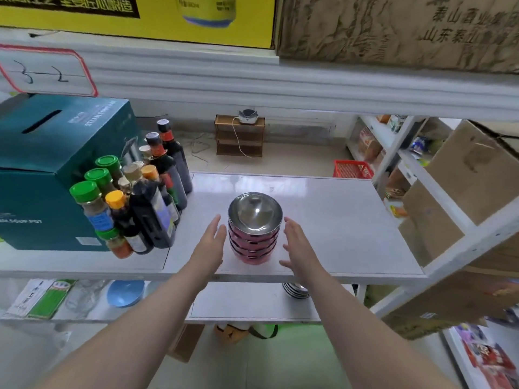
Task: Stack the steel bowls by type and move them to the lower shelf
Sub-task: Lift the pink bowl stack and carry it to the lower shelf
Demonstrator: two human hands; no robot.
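A stack of several steel bowls with red outsides stands upright near the front of the white upper shelf. My left hand is just left of the stack, fingers apart, a small gap from it. My right hand is just right of the stack, also open and apart from it. On the lower shelf a second stack of plain steel bowls shows partly under the upper shelf's front edge.
A cluster of sauce bottles and spice jars and a teal box fill the shelf's left. Cardboard boxes sit right. A blue bowl and packets lie on the lower shelf's left.
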